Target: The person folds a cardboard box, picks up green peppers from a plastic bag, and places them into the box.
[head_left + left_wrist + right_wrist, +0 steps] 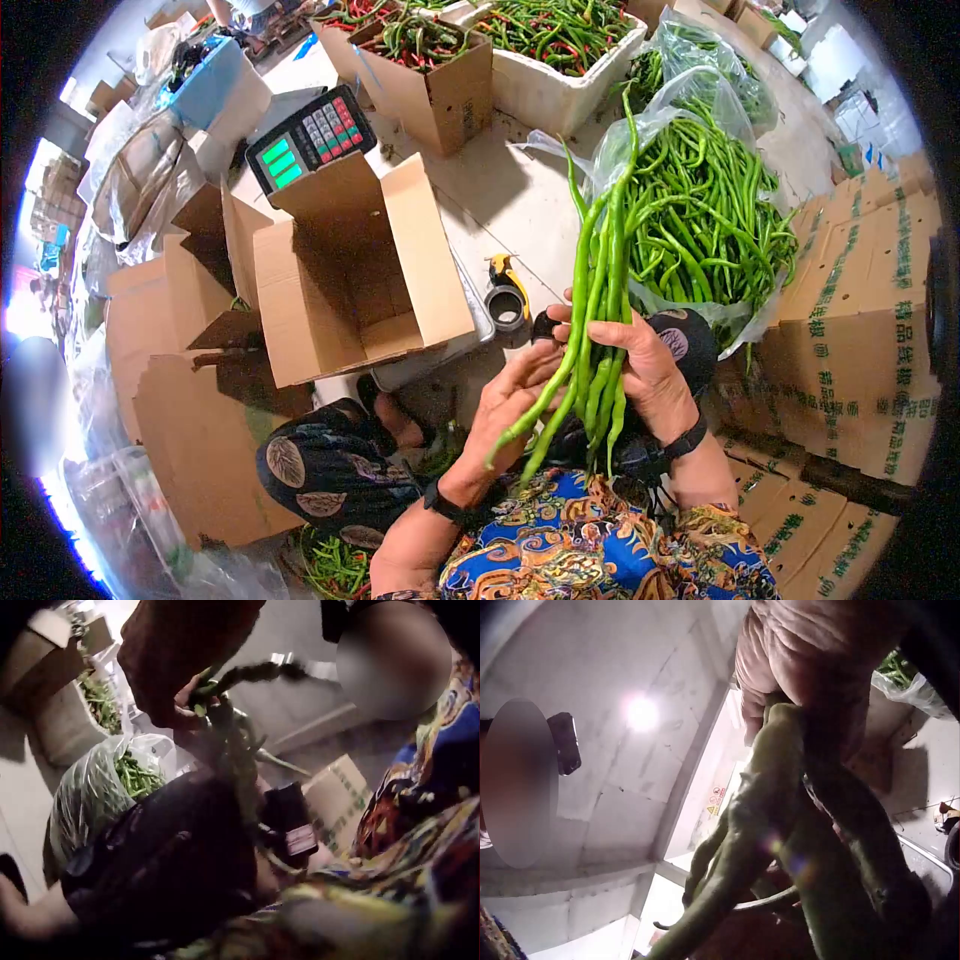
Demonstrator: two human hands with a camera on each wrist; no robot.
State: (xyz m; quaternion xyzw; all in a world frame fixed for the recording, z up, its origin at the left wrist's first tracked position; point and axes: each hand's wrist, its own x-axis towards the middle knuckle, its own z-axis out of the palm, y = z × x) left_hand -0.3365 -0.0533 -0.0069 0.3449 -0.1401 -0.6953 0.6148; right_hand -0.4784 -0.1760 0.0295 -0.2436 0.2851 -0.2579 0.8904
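A bunch of long green chili peppers [597,270] stands upright in front of the person, its lower ends fanned out over the lap. The right hand [652,368] grips the bunch around its middle, thumb across the front. On the other side the left hand [512,400] has its fingers bent in against the peppers, partly behind them. In the left wrist view the left fingertips [184,696] pinch at green pepper ends. Thick pepper bodies [739,825] hang below the right hand in the right wrist view. Just beyond lies an open plastic bag [735,325] heaped with similar peppers.
An open cardboard box [325,340] sits on a tray at the left, with a digital scale display [310,140] behind. A tape dispenser [507,300] lies between box and hands. Pepper-filled carton [462,100] and foam box [545,100] stand behind; printed cardboard [860,330] is at right.
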